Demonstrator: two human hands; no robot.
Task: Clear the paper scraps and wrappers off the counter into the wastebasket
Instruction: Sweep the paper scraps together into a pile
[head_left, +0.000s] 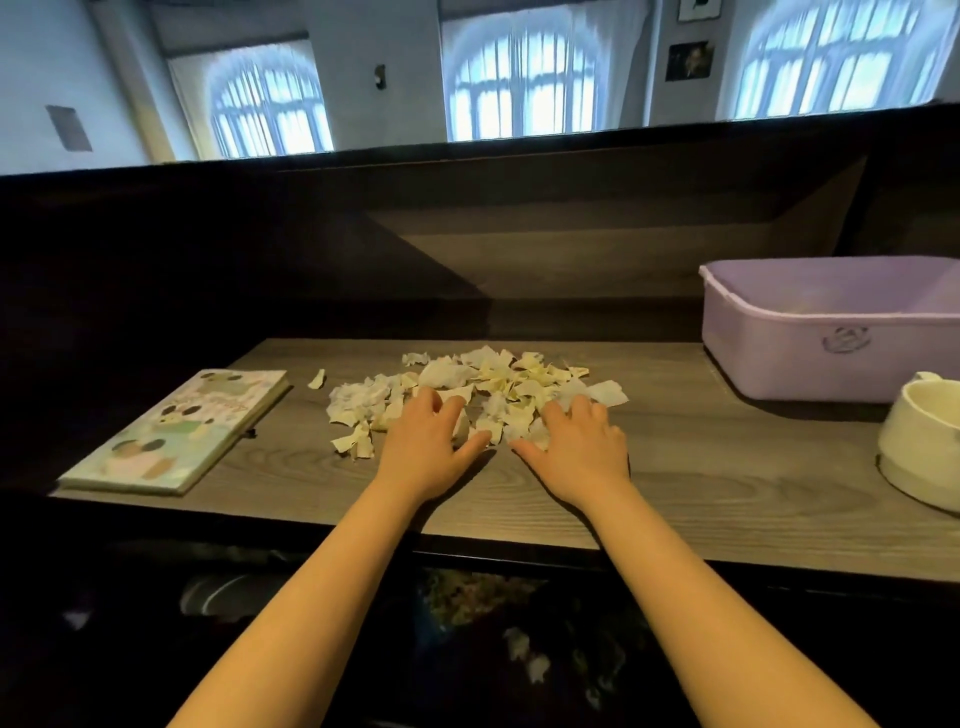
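Left hand (426, 441) and right hand (576, 447) rested on torn paper scraps (493, 379) on a wooden counter (701, 467), book (176, 431) lay at left, purple tub (810, 358) and cream basket (914, 457) stood at right

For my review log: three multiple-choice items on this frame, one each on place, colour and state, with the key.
1. Where does the picture book lie from the paper scraps? A left; B right; C on top.
2. What colour is the plastic tub? A green; B lilac; C red.
3. The left hand and right hand are: A lifted clear; B resting on the scraps; C gripping the tub.
Key: 1 A, it lies at the counter's left end; 2 B, pale purple walls; 3 B, spread fingers rest on the scraps.
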